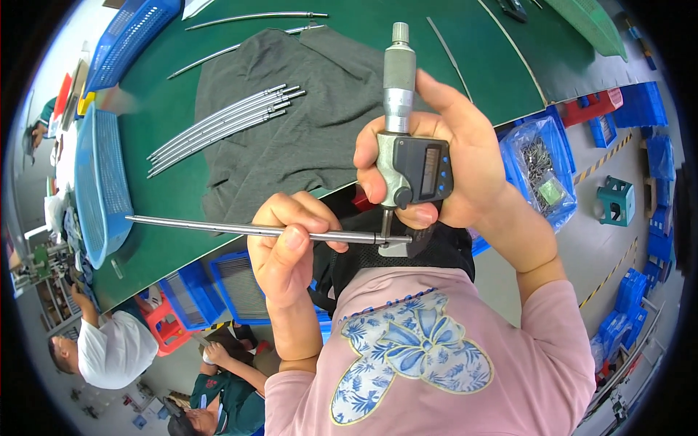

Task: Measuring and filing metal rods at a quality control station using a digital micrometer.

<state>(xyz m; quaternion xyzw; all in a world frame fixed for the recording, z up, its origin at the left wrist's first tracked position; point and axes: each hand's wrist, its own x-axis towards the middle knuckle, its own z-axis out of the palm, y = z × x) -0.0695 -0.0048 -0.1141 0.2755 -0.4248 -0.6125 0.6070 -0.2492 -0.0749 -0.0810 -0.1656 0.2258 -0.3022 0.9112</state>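
My left hand (287,240) pinches a thin metal rod (196,224) between thumb and fingers, level in front of me. The rod's right end sits in the jaws of a digital micrometer (396,156), by its lower spindle. Around the micrometer's frame my right hand (454,152) is wrapped, with the thimble pointing up and the small display facing me. Whether the jaws touch the rod on both sides I cannot tell. Beyond my hands, several similar metal rods (225,127) lie side by side on a grey cloth (305,138).
The cloth lies on a green table (163,251). More rods (254,18) rest at its far side. A light blue basket (105,189) stands at the left. To the right, a blue bin (567,192) holds small metal parts in plastic. Two people sit at lower left near a red stool (167,327).
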